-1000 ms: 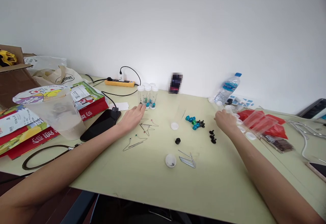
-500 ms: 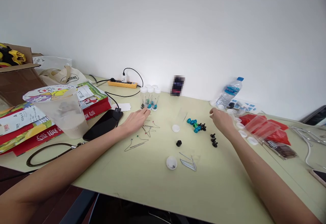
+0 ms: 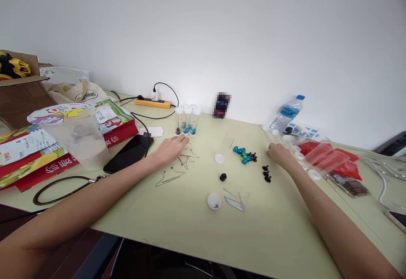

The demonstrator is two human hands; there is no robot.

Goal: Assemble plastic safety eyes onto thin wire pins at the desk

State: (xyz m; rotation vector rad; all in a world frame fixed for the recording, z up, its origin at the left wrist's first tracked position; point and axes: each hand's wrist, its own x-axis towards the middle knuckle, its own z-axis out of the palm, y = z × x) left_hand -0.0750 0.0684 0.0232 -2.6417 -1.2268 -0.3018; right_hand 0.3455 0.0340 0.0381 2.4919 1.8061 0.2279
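My left hand (image 3: 171,148) rests on the table with its fingers stretched forward, just in front of several clear capped tubes (image 3: 187,121) holding thin rods and teal pieces. Beside that hand lie bent metal wires (image 3: 173,180), some with small coloured ends. My right hand (image 3: 279,154) is curled closed above the table, right of a cluster of teal knobs (image 3: 244,160) and black knobs (image 3: 266,173). Whatever its fingers hold, if anything, is hidden. Between the hands are a white cap (image 3: 219,158), a black knob (image 3: 223,177), a small white cup (image 3: 214,201) and hex keys (image 3: 234,203).
To the left stand a drink cup (image 3: 89,143), red boxes (image 3: 122,130) and a black phone (image 3: 127,154). A power strip (image 3: 152,103) lies by the wall. At right are a water bottle (image 3: 287,112), white caps (image 3: 314,174) and clear tubes on red plastic (image 3: 350,170).
My right hand has drawn back from beside the bottle, toward me and slightly right, and its fingers are more curled. My left hand has barely moved.
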